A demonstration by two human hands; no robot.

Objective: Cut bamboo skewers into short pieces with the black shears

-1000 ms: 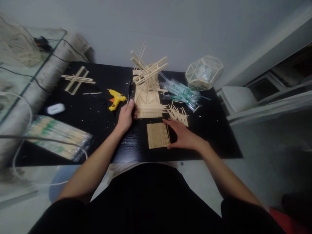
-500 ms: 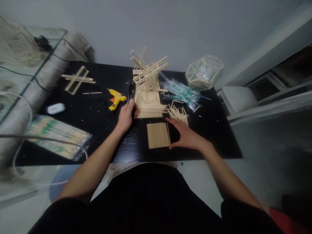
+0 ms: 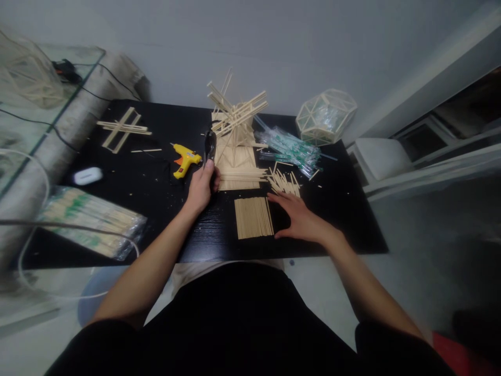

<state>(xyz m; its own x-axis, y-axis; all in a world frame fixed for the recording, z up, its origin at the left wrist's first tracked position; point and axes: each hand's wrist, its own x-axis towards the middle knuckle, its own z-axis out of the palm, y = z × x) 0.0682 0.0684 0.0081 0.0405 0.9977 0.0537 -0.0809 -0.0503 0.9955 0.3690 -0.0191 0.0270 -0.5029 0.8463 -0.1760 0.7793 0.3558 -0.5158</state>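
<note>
In the head view, my left hand (image 3: 201, 185) is closed around a dark, shiny tool (image 3: 210, 144) that points away from me; its exact kind is unclear. My right hand (image 3: 299, 218) has thumb and fingers spread beside the right edge of a flat row of short wooden sticks (image 3: 253, 218). Nothing shows in that hand, and its fingertips lie close to the last stick. Beyond the row, longer sticks (image 3: 242, 176) lie across a pale wooden mat (image 3: 250, 155). Loose short sticks (image 3: 285, 181) are piled just past my right fingers. A yellow glue gun (image 3: 185, 161) lies left of the tool.
A stick structure (image 3: 238, 117) rises at the table's back, with a faceted stick frame (image 3: 326, 116) to its right. Plastic wrappers (image 3: 291, 149), crossed sticks (image 3: 124, 129), a white case (image 3: 88, 175) and bagged sticks (image 3: 94, 222) lie on the black table (image 3: 332, 230). Cables hang at left.
My right hand's thumb and fingers have drawn slightly right, away from the stick row's edge. The last stick now sits closer against the row. My left hand keeps its hold.
</note>
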